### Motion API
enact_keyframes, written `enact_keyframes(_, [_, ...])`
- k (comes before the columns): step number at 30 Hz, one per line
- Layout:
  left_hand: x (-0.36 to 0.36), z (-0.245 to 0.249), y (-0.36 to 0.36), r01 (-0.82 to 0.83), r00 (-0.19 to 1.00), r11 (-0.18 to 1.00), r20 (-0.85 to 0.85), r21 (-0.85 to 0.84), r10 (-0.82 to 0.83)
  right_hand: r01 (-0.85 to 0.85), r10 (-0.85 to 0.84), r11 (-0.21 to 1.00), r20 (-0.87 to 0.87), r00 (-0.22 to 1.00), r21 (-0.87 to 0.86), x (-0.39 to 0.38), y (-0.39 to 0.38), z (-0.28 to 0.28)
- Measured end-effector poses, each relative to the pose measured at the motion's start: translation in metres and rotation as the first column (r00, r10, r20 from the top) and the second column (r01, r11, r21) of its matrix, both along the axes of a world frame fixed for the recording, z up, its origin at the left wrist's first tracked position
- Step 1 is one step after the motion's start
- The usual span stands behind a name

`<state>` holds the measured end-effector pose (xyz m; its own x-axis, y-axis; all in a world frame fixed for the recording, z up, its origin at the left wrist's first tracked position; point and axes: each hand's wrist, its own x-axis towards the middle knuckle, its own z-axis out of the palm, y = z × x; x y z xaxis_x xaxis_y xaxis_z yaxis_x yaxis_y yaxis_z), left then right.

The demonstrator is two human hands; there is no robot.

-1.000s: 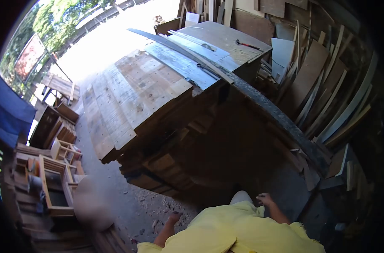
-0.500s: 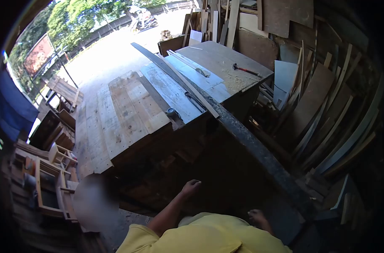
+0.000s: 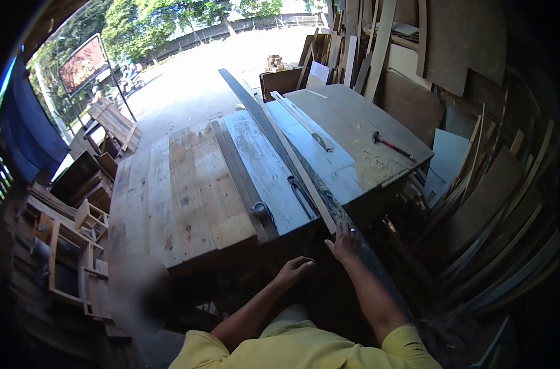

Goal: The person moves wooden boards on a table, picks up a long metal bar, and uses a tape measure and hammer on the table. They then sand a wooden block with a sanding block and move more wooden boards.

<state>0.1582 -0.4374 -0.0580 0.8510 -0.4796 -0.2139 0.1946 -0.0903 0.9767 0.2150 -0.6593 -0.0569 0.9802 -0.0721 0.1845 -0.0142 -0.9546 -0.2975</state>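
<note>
My right hand (image 3: pixel 345 243) lies at the near end of a narrow wooden strip (image 3: pixel 304 178), thumb spread from the fingers, touching the wood there. The strip rests along a long dark straight bar (image 3: pixel 255 111) that reaches across the workbench and past its front edge. In front of the bench, my left hand (image 3: pixel 297 270) hovers with loosely bent fingers and nothing visible in it. Close by on the bench are dark pincer-like tongs (image 3: pixel 299 194) and a round tape measure or small roll (image 3: pixel 259 209).
Joined pine planks (image 3: pixel 187 197) cover the bench's left side. A hammer (image 3: pixel 392 145) with a red handle lies at the right among wood shavings. Boards (image 3: pixel 476 203) lean along the right wall. Small wooden frames (image 3: pixel 71 264) stand at left; a blurred patch hides the area near them.
My right hand has risen from beside my body to the strip's near end. My left hand has moved slightly up and right. The view has shifted, and the motorbike outside is farther left.
</note>
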Motion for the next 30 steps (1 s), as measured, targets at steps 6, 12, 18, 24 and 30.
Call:
enact_keyframes(6, [0.117,0.010,-0.001,-0.065,0.998,0.998,-0.007,-0.012,0.065,-0.017,0.008,1.000,-0.361,0.932,-0.021,0.074,-0.008,0.006])
enact_keyframes(12, [0.224,0.023,-0.008,-0.342,0.919,0.937,-0.235,-0.074,0.317,0.228,0.408,0.422,-0.409,0.816,0.877,0.062,-0.005,0.019])
enact_keyframes(18, [0.284,0.007,-0.016,-0.467,0.881,0.767,-0.300,-0.440,0.365,0.086,0.522,0.379,-0.290,0.802,0.921,0.027,0.020,-0.019])
enact_keyframes(24, [0.282,-0.035,-0.004,-0.713,0.680,0.697,-0.166,0.079,0.714,-0.061,0.340,0.839,-0.432,0.835,0.541,0.021,0.032,0.033])
enact_keyframes(30, [0.245,0.007,0.003,-0.666,0.742,0.720,0.079,0.198,0.665,0.082,-0.098,0.967,0.056,0.994,0.242,0.039,-0.040,0.040])
